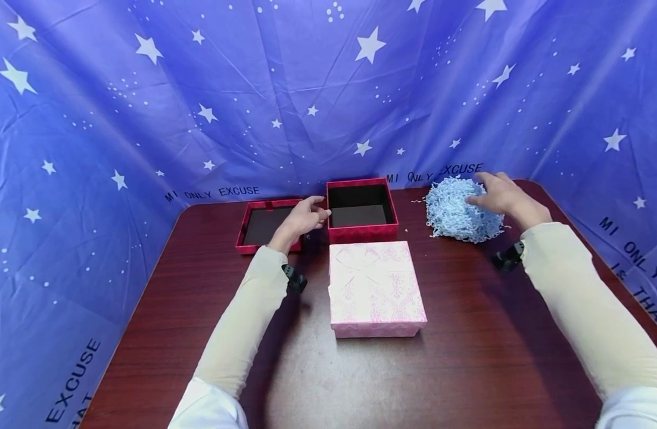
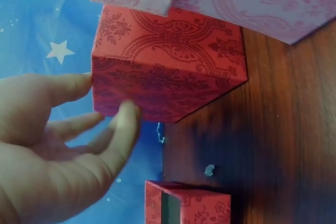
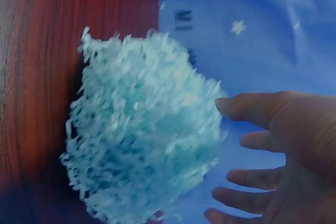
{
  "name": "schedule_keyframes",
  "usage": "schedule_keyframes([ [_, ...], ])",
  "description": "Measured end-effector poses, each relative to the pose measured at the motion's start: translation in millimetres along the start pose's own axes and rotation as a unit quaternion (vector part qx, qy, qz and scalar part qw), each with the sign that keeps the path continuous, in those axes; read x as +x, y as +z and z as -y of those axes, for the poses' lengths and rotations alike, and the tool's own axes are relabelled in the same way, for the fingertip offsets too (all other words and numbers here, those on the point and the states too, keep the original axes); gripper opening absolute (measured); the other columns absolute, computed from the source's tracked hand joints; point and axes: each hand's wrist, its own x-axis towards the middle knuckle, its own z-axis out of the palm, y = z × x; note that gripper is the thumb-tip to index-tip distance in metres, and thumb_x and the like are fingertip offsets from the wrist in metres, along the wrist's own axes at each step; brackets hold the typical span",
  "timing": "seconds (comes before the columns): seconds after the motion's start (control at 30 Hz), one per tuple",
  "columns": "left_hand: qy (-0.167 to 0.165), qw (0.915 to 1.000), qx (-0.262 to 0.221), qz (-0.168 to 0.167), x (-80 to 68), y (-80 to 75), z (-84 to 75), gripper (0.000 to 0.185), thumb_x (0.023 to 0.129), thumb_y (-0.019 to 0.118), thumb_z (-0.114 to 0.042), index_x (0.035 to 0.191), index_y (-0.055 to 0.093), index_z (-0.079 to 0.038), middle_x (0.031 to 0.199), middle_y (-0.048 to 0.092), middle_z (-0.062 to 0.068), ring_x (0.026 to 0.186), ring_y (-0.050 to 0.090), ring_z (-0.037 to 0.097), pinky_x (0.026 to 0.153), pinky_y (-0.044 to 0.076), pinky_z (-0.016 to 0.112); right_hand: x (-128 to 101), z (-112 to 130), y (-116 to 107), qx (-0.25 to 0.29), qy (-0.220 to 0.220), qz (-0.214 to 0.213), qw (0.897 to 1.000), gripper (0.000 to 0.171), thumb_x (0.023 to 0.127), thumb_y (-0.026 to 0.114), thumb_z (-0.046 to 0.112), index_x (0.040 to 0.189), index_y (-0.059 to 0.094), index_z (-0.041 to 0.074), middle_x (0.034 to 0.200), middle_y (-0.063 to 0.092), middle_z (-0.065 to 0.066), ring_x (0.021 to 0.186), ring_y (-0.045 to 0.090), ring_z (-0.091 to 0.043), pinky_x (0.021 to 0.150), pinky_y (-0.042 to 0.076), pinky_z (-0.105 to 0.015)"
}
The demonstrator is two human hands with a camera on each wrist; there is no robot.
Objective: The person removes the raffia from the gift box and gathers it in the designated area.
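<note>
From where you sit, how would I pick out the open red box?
Start at the closed pink box mid-table. Just behind it, toward the starry backdrop, stands the open red box, the left hand at its side. Unlike the shallow red lid left of it, it is deep.

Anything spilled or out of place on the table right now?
A few stray shreds of blue paper lie loose on the table, away from the main shredded paper pile. Otherwise nothing stands out.

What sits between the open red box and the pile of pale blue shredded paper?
Only bare wooden table between open red box and pale blue shredded paper, with tiny scraps; head view shows it.
</note>
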Motion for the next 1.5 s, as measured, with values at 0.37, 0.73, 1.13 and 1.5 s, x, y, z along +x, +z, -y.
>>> schedule_keyframes([
  [0.37, -0.047, 0.9965, 0.063, 0.031, -31.2, -4.9, 1.8, 0.049, 0.099, 0.051, -0.035, 0.129, 0.046, 0.002, 0.127, 0.054, 0.023, 0.116, 0.056, 0.035, 0.099, 0.05, 0.037, -26, 47, 25, 0.005, -0.109, -0.074, 0.991, 0.061, 0.093, 0.059, 0.024, 0.144, 0.034, -0.001, 0.142, 0.03, -0.035, 0.131, 0.029, -0.051, 0.107, 0.025, -0.067],
  [0.73, -0.028, 0.9928, 0.041, 0.109, -66.1, 5.9, 9.9, 0.043, 0.098, 0.054, -0.029, 0.125, 0.049, 0.003, 0.113, 0.058, 0.018, 0.104, 0.06, 0.029, 0.097, 0.052, 0.036, -52, 77, 65, 0.088, -0.189, -0.085, 0.974, 0.052, 0.093, 0.061, 0.024, 0.137, 0.046, 0.001, 0.128, 0.054, -0.024, 0.112, 0.054, -0.04, 0.092, 0.046, -0.055],
  [1.13, 0.002, 0.9795, -0.007, 0.201, -90.2, 8.2, 21.8, 0.053, 0.094, 0.061, -0.022, 0.135, 0.037, 0.002, 0.1, 0.061, 0.016, 0.086, 0.066, 0.022, 0.086, 0.057, 0.035, -72, 87, 92, 0.118, -0.184, 0.011, 0.976, 0.054, 0.093, 0.061, 0.035, 0.135, 0.047, 0.004, 0.108, 0.066, -0.008, 0.092, 0.062, -0.018, 0.081, 0.05, -0.035],
  [1.5, -0.016, 0.9706, -0.059, 0.233, -98.9, 9.2, 25.4, 0.064, 0.093, 0.062, -0.014, 0.144, 0.023, -0.008, 0.097, 0.055, 0.013, 0.082, 0.063, 0.02, 0.084, 0.058, 0.041, -75, 88, 101, 0.341, -0.126, 0.173, 0.916, 0.072, 0.095, 0.059, 0.026, 0.145, 0.019, -0.008, 0.109, 0.055, -0.022, 0.091, 0.067, -0.022, 0.081, 0.059, -0.037],
])
